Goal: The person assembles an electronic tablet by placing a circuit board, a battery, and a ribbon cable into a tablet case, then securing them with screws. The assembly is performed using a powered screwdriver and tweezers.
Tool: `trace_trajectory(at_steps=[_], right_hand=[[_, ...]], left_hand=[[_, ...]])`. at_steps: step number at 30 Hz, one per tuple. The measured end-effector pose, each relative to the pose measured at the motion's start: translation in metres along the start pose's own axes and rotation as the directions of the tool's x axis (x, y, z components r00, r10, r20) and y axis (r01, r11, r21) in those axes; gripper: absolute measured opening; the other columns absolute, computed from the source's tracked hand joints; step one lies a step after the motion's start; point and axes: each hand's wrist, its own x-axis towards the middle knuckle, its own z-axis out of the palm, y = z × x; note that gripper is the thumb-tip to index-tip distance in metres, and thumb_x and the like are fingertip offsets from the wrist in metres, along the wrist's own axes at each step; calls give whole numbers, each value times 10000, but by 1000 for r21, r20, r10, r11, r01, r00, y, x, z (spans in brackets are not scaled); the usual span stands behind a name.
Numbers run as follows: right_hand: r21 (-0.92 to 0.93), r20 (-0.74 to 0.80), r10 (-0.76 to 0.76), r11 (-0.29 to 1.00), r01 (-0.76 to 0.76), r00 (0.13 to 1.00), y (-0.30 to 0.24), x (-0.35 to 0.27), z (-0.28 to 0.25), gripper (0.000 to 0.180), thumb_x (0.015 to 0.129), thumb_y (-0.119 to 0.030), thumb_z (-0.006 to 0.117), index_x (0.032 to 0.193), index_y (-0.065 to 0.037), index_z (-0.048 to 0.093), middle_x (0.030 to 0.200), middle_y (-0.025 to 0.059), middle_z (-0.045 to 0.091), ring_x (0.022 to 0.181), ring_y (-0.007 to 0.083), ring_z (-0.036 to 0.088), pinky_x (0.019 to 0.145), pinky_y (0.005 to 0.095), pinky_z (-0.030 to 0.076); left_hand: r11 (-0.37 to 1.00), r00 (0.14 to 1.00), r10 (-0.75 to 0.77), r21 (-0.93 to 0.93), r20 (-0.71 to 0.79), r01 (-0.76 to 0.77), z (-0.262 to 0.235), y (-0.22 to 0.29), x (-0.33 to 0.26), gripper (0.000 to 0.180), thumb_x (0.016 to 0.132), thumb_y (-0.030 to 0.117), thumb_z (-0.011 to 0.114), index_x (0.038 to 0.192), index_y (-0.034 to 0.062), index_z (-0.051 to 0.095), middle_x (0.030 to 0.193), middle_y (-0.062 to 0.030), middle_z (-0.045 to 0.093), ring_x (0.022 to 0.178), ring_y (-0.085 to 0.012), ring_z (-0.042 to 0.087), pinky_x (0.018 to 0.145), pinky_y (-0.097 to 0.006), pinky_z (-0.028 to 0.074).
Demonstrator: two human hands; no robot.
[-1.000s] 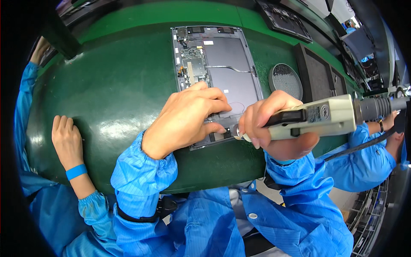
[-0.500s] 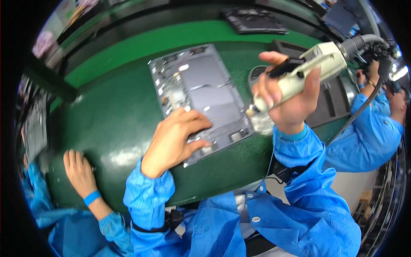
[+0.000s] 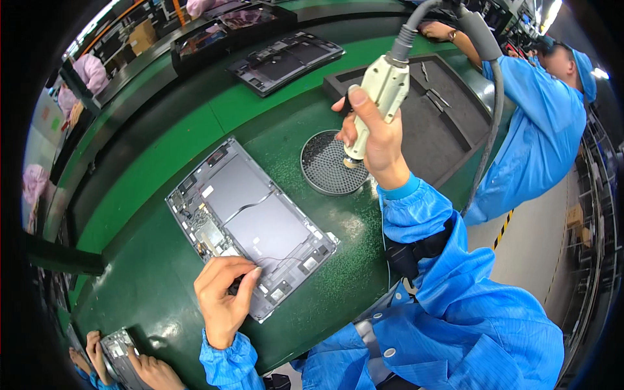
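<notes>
An opened laptop base (image 3: 227,182) lies on the green bench in front of me, its grey inside and circuit board facing up. My left hand (image 3: 224,296) is over its near edge, thumb and forefinger pinched at a thin cable (image 3: 283,259) that runs right across the base. In my right hand (image 3: 383,146) is a cream electric screwdriver (image 3: 379,91), fingers wrapped round its body. Its tip points down over a round perforated dish (image 3: 323,170), where small dark pieces gather on the far left side. Whether the tip touches the dish I cannot tell.
Behind the dish lies a dark foam tray (image 3: 429,146) holding a few small tools. Another laptop base (image 3: 286,62) lies farther back, near a black bin (image 3: 234,29). Co-workers sit at right (image 3: 533,136) and lower left (image 3: 153,372). A thick cable (image 3: 497,123) hangs at right.
My view has swung, bringing the dish and tray out fully. The screwdriver has gone from beside the laptop base to above the dish. My left fingers have closed into a pinch.
</notes>
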Motion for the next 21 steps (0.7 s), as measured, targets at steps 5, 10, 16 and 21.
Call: trace_trajectory(at_steps=[5, 10, 16, 21], right_hand=[[-137, 65, 48, 990, -39, 997, 2, 1, -2, 365, 861, -322, 629, 914, 27, 538, 727, 124, 575, 422, 100, 474, 447, 276, 458], [-111, 78, 52, 993, -43, 996, 0, 3, -5, 366, 858, -323, 630, 911, 27, 538, 715, 116, 568, 421, 101, 475, 442, 273, 456], [-161, 103, 127, 981, -110, 987, 1, 2, -6, 366, 861, -324, 624, 931, 22, 531, 746, 130, 567, 418, 103, 473, 439, 272, 455], [-41, 51, -23, 999, 25, 998, 3, 1, 2, 333, 858, -318, 653, 871, 10, 603, 736, 107, 623, 417, 95, 490, 412, 264, 449]], left_hand=[[995, 991, -97, -11, -87, 96, 2, -4, -2, 87, 684, -46, 710, 737, -19, 646, 736, -99, 629, 601, -184, 555, 548, -266, 436], [992, 987, -128, -25, -92, 127, 6, -3, 0, 89, 690, -48, 712, 739, -20, 643, 720, -87, 620, 592, -159, 536, 537, -254, 425], [990, 986, -141, -16, -88, 141, 7, -3, -1, 92, 694, -44, 711, 758, -20, 649, 715, -85, 620, 588, -159, 535, 530, -256, 423], [992, 989, -123, -4, -78, 123, 2, -11, -6, 123, 680, -9, 726, 787, -2, 663, 678, -90, 603, 557, -177, 527, 522, -268, 422]])
